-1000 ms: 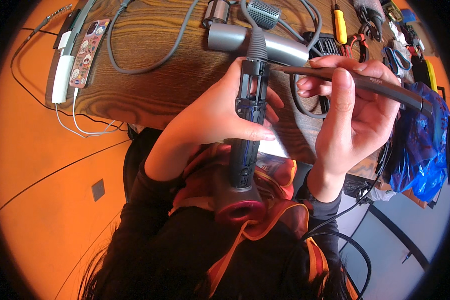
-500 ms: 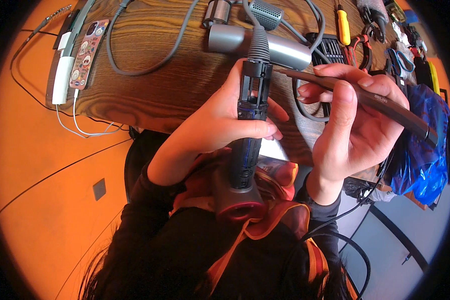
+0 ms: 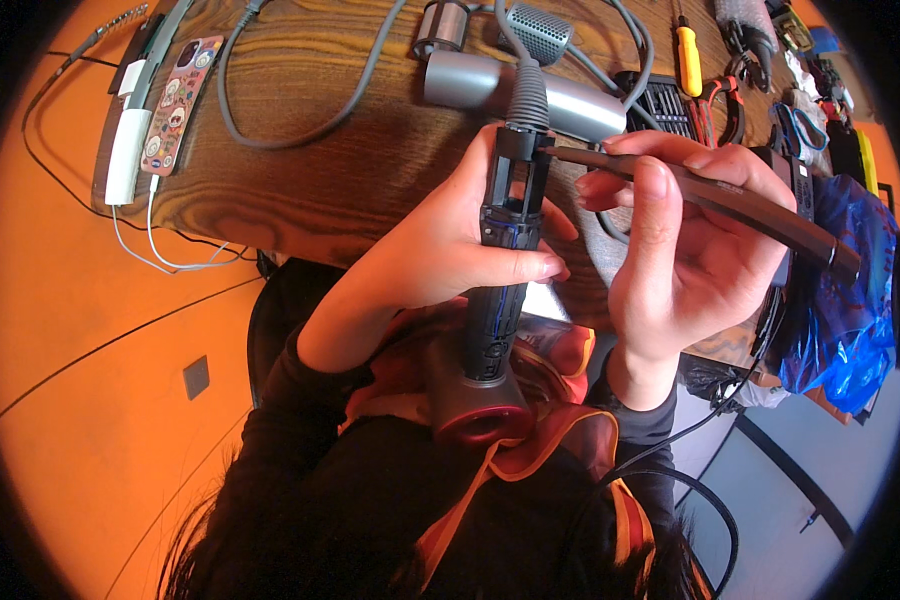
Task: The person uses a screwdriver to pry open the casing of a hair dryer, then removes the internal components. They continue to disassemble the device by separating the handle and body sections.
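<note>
My left hand (image 3: 450,235) wraps round the bare black inner handle of a hair dryer (image 3: 503,290), thumb across its front. The handle stands upright in view, its grey head with a red-rimmed opening resting low against my lap. A ribbed grey cord sleeve (image 3: 528,95) leaves the handle's top end. Between thumb and fingers my right hand (image 3: 685,240) grips a dark pen-style screwdriver (image 3: 740,205). Its thin tip points left and meets the side of the handle near the cord end; whether it sits in a screw is too small to tell.
Beyond the hands on the wooden table (image 3: 310,190) lie a silver tube (image 3: 525,95), a metal ring-shaped part (image 3: 442,25), a perforated grey cylinder (image 3: 538,32) and a grey cord. A yellow-handled screwdriver (image 3: 688,60), red-handled pliers (image 3: 725,105) and a blue plastic bag (image 3: 840,300) are right; a phone (image 3: 182,105) lies left.
My right hand has moved slightly left and down, bringing the screwdriver tip against the handle's side. The dryer handle has tilted a little to the right at its top, still in my left hand.
</note>
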{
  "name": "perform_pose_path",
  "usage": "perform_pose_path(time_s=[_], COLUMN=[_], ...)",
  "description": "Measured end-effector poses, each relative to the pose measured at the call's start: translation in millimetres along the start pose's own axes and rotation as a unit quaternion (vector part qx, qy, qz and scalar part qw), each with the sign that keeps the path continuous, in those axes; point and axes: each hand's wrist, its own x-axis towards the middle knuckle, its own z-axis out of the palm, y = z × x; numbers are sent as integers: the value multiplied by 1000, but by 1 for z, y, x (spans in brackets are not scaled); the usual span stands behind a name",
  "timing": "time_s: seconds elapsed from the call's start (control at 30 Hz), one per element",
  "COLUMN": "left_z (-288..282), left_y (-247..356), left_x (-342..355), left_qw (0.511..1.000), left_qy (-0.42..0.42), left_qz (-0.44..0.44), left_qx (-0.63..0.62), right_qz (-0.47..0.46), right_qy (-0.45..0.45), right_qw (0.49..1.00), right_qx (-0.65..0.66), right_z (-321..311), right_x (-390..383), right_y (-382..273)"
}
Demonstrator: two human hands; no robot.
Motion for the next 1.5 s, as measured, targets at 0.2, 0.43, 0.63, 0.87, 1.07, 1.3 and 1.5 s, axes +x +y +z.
perform_pose_path(time_s=[0.2,0.43,0.63,0.87,1.07,1.3,1.5], left_z=[0,2,5,8,8,4,2], left_y=[-1,3,9,9,7,5,2], left_x=[0,-2,-3,-2,-2,-2,-4], left_qw=[1000,998,998,998,998,999,1000], left_qy=[-6,32,8,34,27,22,15], left_qz=[12,-21,-57,-44,-52,-29,-5], left_qx=[18,-55,-17,-21,-34,-29,8], right_qz=[-39,-91,-50,-36,-30,1,-12], right_qy=[-83,-202,-184,-155,-135,47,-69], right_qw=[990,967,972,978,984,993,997], right_qx=[-104,-127,-135,-134,-117,109,-28], right_z=[-7,-21,-30,-31,-36,-28,-23], right_x=[1,3,-9,-8,-6,-13,-9], right_y=[-1,-16,-27,-30,-24,-5,1])
